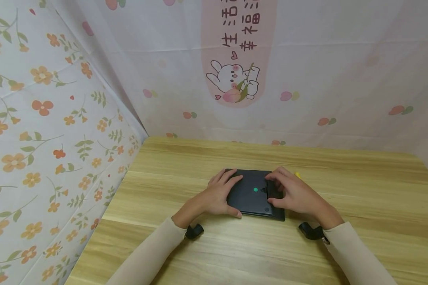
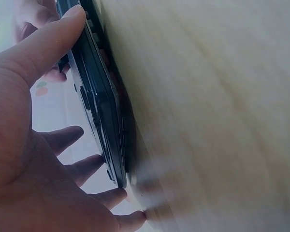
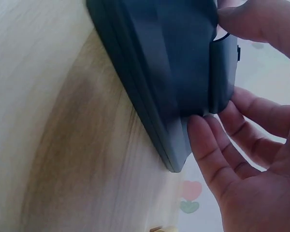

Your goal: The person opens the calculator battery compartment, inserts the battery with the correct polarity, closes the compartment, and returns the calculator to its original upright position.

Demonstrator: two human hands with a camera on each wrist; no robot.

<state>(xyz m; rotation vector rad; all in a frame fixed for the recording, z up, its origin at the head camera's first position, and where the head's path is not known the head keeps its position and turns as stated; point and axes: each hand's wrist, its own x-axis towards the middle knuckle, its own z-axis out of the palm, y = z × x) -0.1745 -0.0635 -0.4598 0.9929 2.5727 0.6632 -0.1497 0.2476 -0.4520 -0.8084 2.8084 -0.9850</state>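
Observation:
A dark calculator (image 1: 247, 198) lies face down on the table, a green dot (image 1: 255, 189) on its back. In the left wrist view, keys (image 2: 104, 55) show along its underside. My left hand (image 1: 221, 194) holds the calculator at its left end, thumb on the near edge and fingers spread over the left and far side. With thumb and fingertips, my right hand (image 1: 292, 190) grips a black battery cover (image 3: 223, 72) at the right part of the back. The cover stands tilted up from the calculator. What lies under it is hidden.
A small yellow object (image 1: 297, 175) lies behind my right hand, mostly hidden. Black wrist cameras (image 1: 194, 231) sit under both wrists. The wooden table (image 1: 199, 158) meets a patterned cloth (image 1: 306, 79) at the back and a floral cloth (image 1: 57, 138) at the left.

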